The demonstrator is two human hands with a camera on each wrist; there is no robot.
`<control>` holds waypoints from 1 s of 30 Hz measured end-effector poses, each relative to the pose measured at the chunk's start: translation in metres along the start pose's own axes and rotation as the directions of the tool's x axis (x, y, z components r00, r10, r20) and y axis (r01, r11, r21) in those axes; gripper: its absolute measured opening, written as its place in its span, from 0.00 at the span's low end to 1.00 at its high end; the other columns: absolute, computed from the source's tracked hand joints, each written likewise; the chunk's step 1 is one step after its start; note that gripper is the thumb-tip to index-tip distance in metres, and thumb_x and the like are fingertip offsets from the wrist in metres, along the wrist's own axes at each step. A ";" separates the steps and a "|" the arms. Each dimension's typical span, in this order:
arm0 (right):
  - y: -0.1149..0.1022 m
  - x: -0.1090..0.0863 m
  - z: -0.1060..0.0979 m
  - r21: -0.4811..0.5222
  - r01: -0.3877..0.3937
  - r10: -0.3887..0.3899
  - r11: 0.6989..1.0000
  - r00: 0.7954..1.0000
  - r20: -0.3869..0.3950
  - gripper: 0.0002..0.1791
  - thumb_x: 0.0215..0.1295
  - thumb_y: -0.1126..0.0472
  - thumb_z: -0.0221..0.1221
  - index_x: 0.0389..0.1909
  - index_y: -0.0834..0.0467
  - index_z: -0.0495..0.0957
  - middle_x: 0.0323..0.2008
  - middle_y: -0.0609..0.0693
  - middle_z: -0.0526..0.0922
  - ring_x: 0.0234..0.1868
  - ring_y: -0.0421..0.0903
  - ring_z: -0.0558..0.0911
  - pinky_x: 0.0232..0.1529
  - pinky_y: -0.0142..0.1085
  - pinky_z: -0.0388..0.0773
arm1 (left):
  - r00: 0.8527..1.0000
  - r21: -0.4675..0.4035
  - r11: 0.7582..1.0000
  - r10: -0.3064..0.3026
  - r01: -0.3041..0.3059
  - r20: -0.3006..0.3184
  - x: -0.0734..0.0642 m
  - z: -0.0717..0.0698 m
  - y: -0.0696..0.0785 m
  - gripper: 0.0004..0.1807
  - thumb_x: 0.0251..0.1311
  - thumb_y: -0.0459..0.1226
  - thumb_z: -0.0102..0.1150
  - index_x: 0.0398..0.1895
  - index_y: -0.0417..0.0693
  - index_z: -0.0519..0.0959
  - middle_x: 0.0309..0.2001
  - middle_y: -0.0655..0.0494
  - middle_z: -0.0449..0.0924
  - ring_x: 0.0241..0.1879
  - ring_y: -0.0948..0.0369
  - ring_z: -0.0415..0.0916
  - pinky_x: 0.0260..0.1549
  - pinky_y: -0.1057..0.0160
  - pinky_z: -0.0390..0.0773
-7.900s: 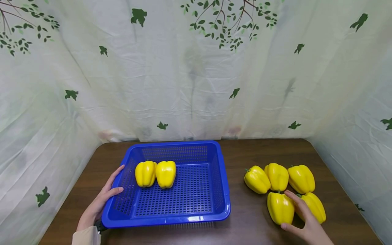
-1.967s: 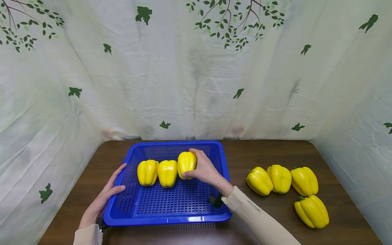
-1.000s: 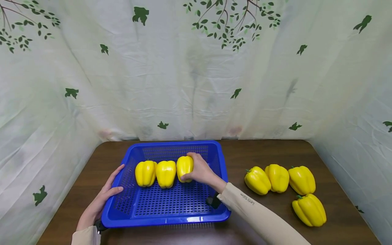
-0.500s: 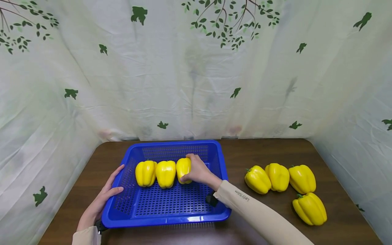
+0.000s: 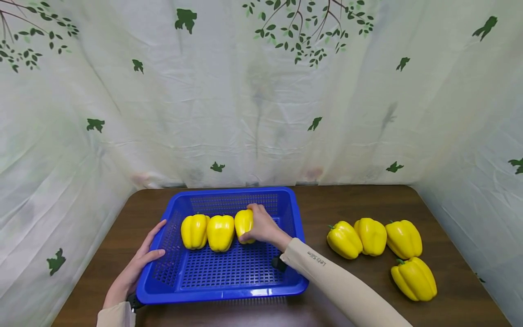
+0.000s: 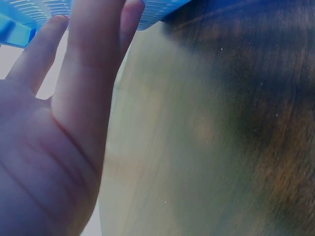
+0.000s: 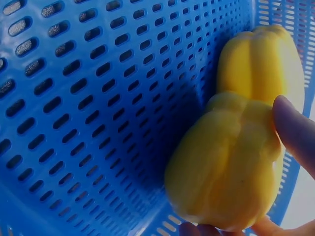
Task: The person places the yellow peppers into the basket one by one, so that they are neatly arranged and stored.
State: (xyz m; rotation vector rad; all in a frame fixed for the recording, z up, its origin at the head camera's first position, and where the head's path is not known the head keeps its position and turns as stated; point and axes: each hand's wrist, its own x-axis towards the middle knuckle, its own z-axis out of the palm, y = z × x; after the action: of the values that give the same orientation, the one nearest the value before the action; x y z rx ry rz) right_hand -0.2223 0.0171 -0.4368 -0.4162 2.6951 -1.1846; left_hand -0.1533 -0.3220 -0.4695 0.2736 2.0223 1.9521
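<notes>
My left hand [image 5: 135, 263] holds the left rim of a blue slotted plastic basket [image 5: 302, 254], thumb and index finger lying over the edge. In the left wrist view, its fingers [image 6: 93, 44] reach up to the basket wall. Inside the basket, my right hand [image 5: 267, 227] grips a yellow bell pepper [image 5: 244, 223] between thumb and fingers. Left of it stand a middle yellow pepper [image 5: 221, 234] and another pepper [image 5: 194, 232], side by side. In the right wrist view, the gripped pepper [image 7: 224, 172] overlaps its neighbour [image 7: 256, 64]; the fingers curl under its near side.
Several more yellow peppers lie on the brown wooden table [image 5: 318, 202] to the right: three in a row, with another pepper [image 5: 414, 279] in front. A white leaf-printed curtain [image 5: 261, 113] closes off the back and sides. The right forearm crosses the basket's front right corner.
The right hand took the front-left pepper from the table group and carried it into the basket beside the other two. Over the last second it shifted slightly left. The left hand stayed put.
</notes>
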 end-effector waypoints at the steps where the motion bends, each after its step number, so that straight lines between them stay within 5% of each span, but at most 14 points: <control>1: 0.000 0.000 0.000 -0.001 0.001 -0.001 1.000 1.000 0.000 0.50 0.37 0.61 0.78 0.64 0.64 0.63 0.52 0.60 0.70 0.45 0.52 0.73 0.47 0.44 0.72 | 1.000 0.004 1.000 -0.001 0.001 -0.002 0.000 0.000 0.000 0.38 0.69 0.35 0.39 0.76 0.70 0.38 0.69 0.44 0.33 0.54 0.59 0.65 0.46 0.52 0.74; 30: 0.003 -0.002 -0.011 0.134 -0.029 0.032 0.990 0.999 -0.017 0.42 0.49 0.59 0.72 0.65 0.61 0.64 0.64 0.59 0.66 0.62 0.56 0.68 0.58 0.48 0.67 | 1.000 -0.001 1.000 -0.009 0.009 -0.009 0.000 0.002 0.002 0.37 0.69 0.36 0.39 0.76 0.70 0.39 0.68 0.45 0.35 0.54 0.59 0.66 0.46 0.51 0.74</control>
State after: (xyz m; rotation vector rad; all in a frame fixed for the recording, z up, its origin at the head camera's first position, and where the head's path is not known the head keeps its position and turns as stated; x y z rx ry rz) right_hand -0.2241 0.0269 -0.4315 -0.3443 2.6074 -1.3576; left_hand -0.1528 -0.3196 -0.4679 0.2557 2.0247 1.9519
